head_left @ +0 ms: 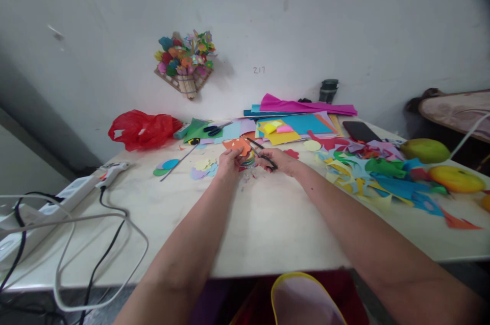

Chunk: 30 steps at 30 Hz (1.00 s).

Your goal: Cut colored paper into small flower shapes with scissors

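My left hand point(228, 163) is closed on an orange paper piece point(238, 147), held over a small stack of coloured paper rounds point(248, 158) on the table. My right hand point(280, 160) grips black scissors point(259, 150), whose blades point up-left and meet the orange paper's edge. Both hands hover just above the white table point(260, 218), near its far middle. Small paper snippets lie under them.
Coloured paper sheets point(294, 123) and a second pair of scissors point(214, 128) lie by the wall. Paper scraps point(383, 174), a phone point(360, 131) and mangoes point(426, 150) fill the right. A red bag point(140, 128), power strip point(69, 195) and cables sit left.
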Available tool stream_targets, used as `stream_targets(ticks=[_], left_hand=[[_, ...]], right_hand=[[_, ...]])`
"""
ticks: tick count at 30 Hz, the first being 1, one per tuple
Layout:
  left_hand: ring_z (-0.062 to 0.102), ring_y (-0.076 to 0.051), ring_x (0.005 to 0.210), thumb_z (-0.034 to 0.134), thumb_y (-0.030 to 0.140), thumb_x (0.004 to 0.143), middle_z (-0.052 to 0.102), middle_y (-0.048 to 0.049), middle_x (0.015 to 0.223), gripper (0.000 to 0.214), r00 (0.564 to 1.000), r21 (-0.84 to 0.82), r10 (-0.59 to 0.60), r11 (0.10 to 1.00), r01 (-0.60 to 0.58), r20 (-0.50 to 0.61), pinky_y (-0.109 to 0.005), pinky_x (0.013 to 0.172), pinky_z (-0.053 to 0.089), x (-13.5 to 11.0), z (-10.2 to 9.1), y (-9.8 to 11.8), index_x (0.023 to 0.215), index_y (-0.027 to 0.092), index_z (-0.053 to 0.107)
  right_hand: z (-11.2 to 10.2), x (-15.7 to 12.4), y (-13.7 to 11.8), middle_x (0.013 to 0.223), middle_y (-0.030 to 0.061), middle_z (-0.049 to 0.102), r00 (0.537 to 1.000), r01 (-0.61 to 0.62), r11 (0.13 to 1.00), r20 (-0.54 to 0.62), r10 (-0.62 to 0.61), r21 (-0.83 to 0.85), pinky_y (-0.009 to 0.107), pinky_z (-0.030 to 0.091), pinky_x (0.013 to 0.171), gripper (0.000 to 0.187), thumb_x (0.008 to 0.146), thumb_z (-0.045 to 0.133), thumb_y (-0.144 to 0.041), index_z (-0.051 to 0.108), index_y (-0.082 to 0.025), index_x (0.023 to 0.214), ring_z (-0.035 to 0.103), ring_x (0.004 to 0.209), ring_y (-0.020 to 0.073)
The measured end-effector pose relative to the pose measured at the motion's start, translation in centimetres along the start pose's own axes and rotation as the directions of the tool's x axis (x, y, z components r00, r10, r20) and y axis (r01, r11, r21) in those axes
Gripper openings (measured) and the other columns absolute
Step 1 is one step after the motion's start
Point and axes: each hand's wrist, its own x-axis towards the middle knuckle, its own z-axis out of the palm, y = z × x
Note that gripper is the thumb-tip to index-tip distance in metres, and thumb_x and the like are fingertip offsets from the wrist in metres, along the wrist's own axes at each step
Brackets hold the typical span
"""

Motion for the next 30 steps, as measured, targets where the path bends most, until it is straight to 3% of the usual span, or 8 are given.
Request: stream_targets(ticks=[5,13,25,30], left_hand=[[0.069,-0.018,0.070,0.071,0.007,0.064,0.069,-0.0078,0.073,0.014,1.000,-0.007,-0.002,1.000,0.002,-0.008,-0.031,0.075,0.054,0.1,0.0,0.0,0.075,0.011,0.064],[0.069,-0.018,0.070,0.068,0.006,0.066,0.069,-0.0089,0.075,0.009,1.000,-0.010,0.002,1.000,-0.002,-0.011,-0.032,0.076,0.054,-0.1,0.2,0.1,0.073,0.009,0.064],[0.069,-0.020,0.077,0.070,0.010,0.063,0.070,-0.0088,0.080,0.014,0.999,0.002,0.024,1.000,-0.024,0.031,-0.031,0.072,0.055,0.0,0.1,-0.2,0.075,0.012,0.064],[0.067,-0.019,0.071,0.070,0.010,0.060,0.069,-0.0073,0.075,0.013,0.997,-0.001,0.029,1.000,-0.029,0.066,-0.033,0.071,0.056,-0.1,0.1,-0.2,0.069,0.013,0.062]], right_hand=[[-0.1,0.1,0.2,0.049,-0.0059,0.051,1.000,-0.009,1.000,-0.001,0.009,0.027,0.019,0.031,0.040,0.027,0.070,0.072,-0.039,0.057,-0.018,0.071,0.044,0.042,0.0067],[0.0,0.1,0.0,0.048,-0.0063,0.051,1.000,-0.012,1.000,0.002,0.012,0.009,0.019,0.031,0.039,0.028,0.066,0.077,-0.035,0.056,-0.017,0.070,0.043,0.041,0.0067],[0.4,-0.3,-0.8,0.049,-0.0034,0.056,0.996,-0.061,0.994,-0.056,0.066,0.087,0.019,0.033,0.039,0.004,0.075,0.062,-0.017,0.059,-0.017,0.075,0.046,0.040,0.0082],[0.6,-0.5,-1.1,0.048,-0.0041,0.053,0.995,-0.072,0.992,-0.064,0.079,0.108,0.018,0.032,0.038,0.010,0.078,0.063,-0.017,0.055,-0.017,0.071,0.045,0.039,0.0076]])
